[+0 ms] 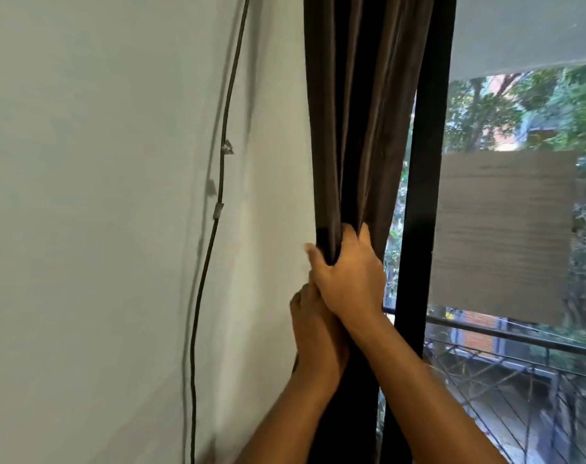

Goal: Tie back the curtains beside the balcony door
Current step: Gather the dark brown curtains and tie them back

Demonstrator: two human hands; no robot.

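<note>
A dark brown curtain point(362, 112) hangs in gathered folds between the pale wall and the black door frame point(422, 202). My right hand point(348, 276) grips the bunched folds at mid height, its fingers curled around the cloth from the right. Just below and behind it, my left hand point(315, 333) holds the curtain's left side, partly covered by the right hand. Its fingertips are hidden by the cloth. No tie-back band or hook shows in view.
A thin dark cable point(218, 182) runs down the pale wall point(101, 229), fixed with small clips. Through the door's glass point(505, 236) I see a balcony railing point(505, 336), trees and buildings. A light blind point(525, 31) covers the glass's top.
</note>
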